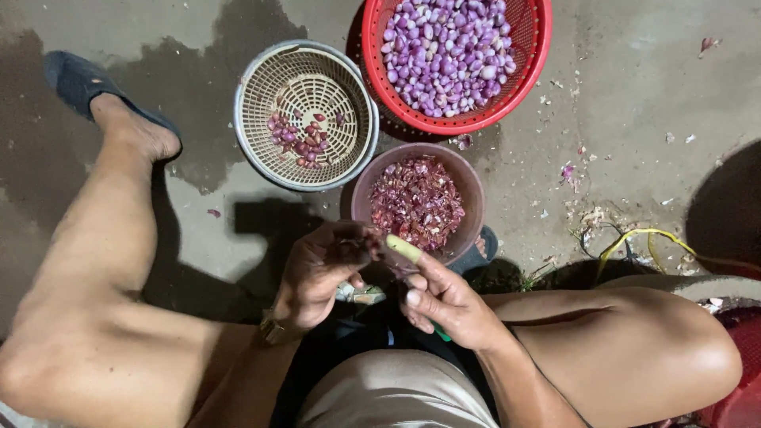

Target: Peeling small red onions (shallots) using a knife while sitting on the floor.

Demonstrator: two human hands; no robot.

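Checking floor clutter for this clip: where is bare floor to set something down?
Bare concrete lies left of the beige basket, toward the sandalled foot, and right of the red basket, though peel scraps litter it. Crowded: the baskets and brown bowl cluster tightly before the hands.

Just beyond the fingers (372, 247) sits a dull mauve bowl (468, 186) heaped with dark red-purple skins (416, 202). Further out from them, a bright red basket (527, 67) with a fine mesh pattern holds pale lilac and white shallots (448, 51). Beside it, a beige basket (305, 87) with a slotted lattice and a grey rim holds a few reddish-purple shallots (297, 135). Between the fingers of the right hand (444, 305) shows a yellow-green knife handle (403, 248). The floor (634, 119) is grey concrete, blotched with darker wet patches and speckled with pinkish scraps. A yellow cord (634, 236) lies off to the right of the fingers. A dark blue sandal (75, 79) is on the far left.
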